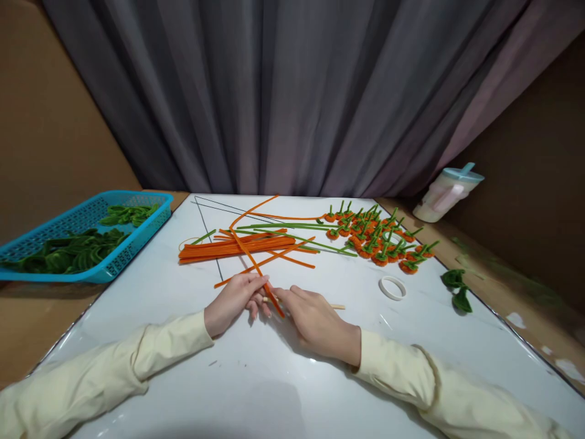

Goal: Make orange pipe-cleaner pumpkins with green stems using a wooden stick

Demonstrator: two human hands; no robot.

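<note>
My left hand (235,300) and my right hand (316,323) meet at the middle of the white table (256,378). Together they pinch an orange pipe cleaner (256,265) against a thin wooden stick (337,306), which lies flat under my right hand and pokes out to the right. The pipe cleaner runs up and away from my fingers toward a pile of orange pipe cleaners (237,247). Both sleeves are pale yellow.
Green stems (292,227) lie behind the orange pile. Several finished orange flowers with green stems (379,239) cluster at the back right. A white tape roll (392,287), green leaves (457,289), a blue basket of leaves (68,228) and a lidded cup (448,192) surround the work.
</note>
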